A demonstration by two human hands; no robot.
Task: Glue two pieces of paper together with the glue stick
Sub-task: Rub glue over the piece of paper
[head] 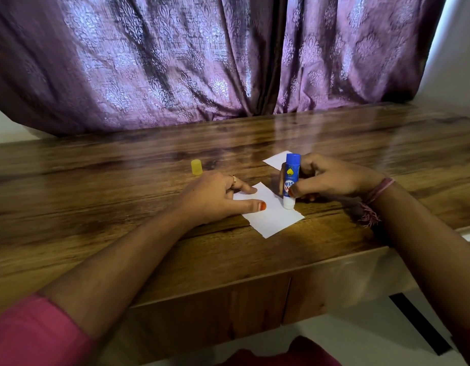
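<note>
The right hand [331, 178] grips the glue stick [290, 180] upright, tip down on the near paper [271, 217], which the left hand [215, 196] pins with flat fingers; the second paper [276, 159] lies just beyond the right hand.

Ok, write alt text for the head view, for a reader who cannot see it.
A right hand grips an uncapped glue stick, tip down on a white paper, while the left hand holds that paper flat on a wooden table. A second paper lies behind the stick, a yellow cap stands farther left, and purple curtains hang behind.
</note>
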